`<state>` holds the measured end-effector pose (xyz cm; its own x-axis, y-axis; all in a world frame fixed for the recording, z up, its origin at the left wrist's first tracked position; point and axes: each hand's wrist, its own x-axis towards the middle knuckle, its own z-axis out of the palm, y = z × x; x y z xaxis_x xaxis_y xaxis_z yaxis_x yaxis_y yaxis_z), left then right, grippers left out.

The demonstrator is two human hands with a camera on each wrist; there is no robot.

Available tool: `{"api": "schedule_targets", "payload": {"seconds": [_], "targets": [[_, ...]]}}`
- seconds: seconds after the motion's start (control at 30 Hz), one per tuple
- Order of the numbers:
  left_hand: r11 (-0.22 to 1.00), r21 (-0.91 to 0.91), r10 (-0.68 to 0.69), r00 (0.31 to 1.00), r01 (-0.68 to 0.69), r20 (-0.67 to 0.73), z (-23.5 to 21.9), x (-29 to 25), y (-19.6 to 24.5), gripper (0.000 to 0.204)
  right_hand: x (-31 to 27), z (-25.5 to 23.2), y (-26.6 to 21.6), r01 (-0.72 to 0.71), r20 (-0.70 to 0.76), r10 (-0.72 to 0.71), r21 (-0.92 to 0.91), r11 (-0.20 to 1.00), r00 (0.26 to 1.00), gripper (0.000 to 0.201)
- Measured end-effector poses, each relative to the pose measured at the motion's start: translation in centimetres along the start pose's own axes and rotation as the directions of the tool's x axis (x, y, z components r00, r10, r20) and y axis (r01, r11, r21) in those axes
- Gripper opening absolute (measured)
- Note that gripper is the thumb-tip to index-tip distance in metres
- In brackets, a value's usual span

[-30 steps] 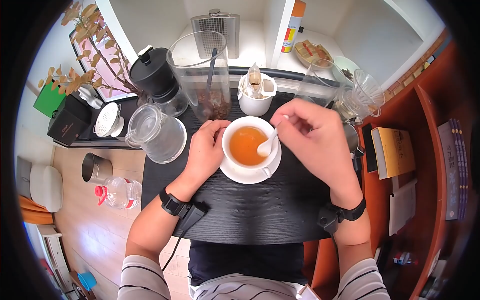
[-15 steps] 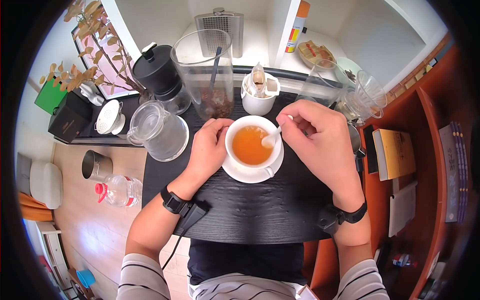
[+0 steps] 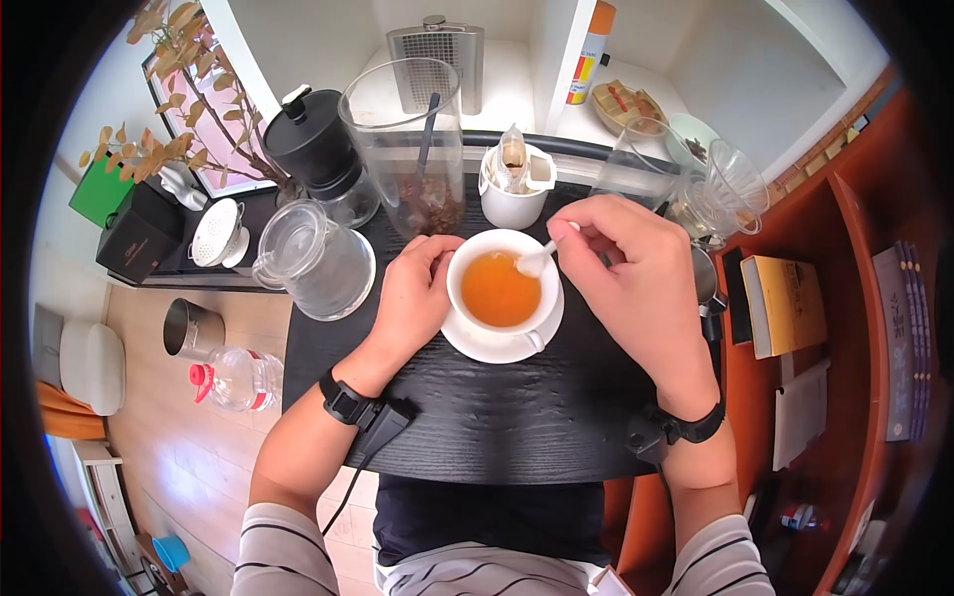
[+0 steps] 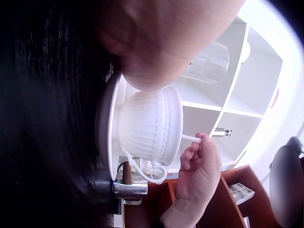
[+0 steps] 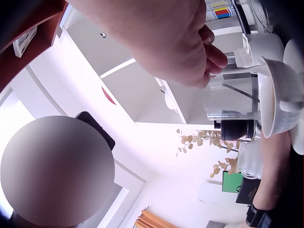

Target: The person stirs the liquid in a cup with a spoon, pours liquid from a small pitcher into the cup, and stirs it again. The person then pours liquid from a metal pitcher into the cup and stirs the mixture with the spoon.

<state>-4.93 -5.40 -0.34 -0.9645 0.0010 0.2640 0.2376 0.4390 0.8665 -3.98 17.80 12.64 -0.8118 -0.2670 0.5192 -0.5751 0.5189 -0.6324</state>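
Observation:
A white cup (image 3: pixel 459 290) of amber tea (image 3: pixel 500 293) stands on a white saucer (image 3: pixel 475 348); its ribbed side shows in the left wrist view. My right hand (image 3: pixel 636 283) pinches the thin handle of a white spoon (image 3: pixel 535 263) between thumb and fingers. The spoon's bowl lies at the tea's far right edge, inside the rim. My left hand (image 3: pixel 412 296) rests against the cup's left side, fingers loosely bent, some tips hidden behind the rim. In the right wrist view, the right hand (image 5: pixel 190 52) is level with the cup (image 5: pixel 285 85), the spoon reaching over its rim.
Behind the cup stand a white mug (image 3: pixel 512 204) with a drip bag, a tall glass (image 3: pixel 407 149) holding brown bits, and a black grinder (image 3: pixel 316 144). A lidded glass jug (image 3: pixel 318 263) is left of my left hand. Glassware (image 3: pixel 730 194) stands beyond my right hand.
The spoon's bowl has swung from the cup's near right side to its far right edge, my right hand shifting slightly with it. The left hand stays beside the cup.

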Motion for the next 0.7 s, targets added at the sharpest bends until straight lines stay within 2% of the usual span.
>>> {"api": "schedule_targets", "payload": {"seconds": [0.1,0.17,0.27,0.33,0.4,0.53,0.63,0.7], "targets": [[1.0,0.014,-0.011,1.0,0.011,0.007,-0.1,0.0,0.3,0.018,-0.1,-0.3,-0.3,-0.082,0.051,0.079,0.058,0.995,0.996,0.01],[0.999,0.031,-0.019,1.0,0.018,0.015,-0.1,0.0,0.3,0.018,-0.3,-0.1,-0.8,-0.186,0.214,0.143,0.195,0.963,0.966,0.011],[1.0,-0.016,0.005,1.0,-0.006,-0.004,0.1,0.0,-0.1,0.018,-0.5,1.0,-0.8,-0.142,0.229,0.08,0.27,0.952,0.97,0.013],[1.0,0.002,0.004,1.0,-0.004,0.001,0.0,0.0,0.1,0.019,-0.5,1.4,-0.2,-0.101,0.214,0.047,0.252,0.963,0.976,0.015],[1.0,-0.003,0.005,1.0,-0.005,-0.001,0.1,0.0,0.0,0.018,-0.5,1.5,0.1,0.057,0.072,-0.066,0.109,0.992,0.995,0.012],[1.0,0.001,0.008,1.0,-0.008,0.003,0.0,0.0,0.2,0.018,-0.3,0.5,-0.2,0.048,0.001,-0.048,0.02,0.999,0.999,0.01],[1.0,-0.005,0.017,1.0,-0.017,-0.006,0.1,0.0,0.0,0.018,-0.3,-0.3,-0.7,-0.019,0.05,0.016,0.047,0.999,0.999,0.009],[1.0,0.006,0.013,1.0,-0.013,-0.003,0.0,0.0,0.0,0.018,-0.4,-0.4,-0.8,-0.141,0.165,0.108,0.203,0.969,0.98,0.01]]}}
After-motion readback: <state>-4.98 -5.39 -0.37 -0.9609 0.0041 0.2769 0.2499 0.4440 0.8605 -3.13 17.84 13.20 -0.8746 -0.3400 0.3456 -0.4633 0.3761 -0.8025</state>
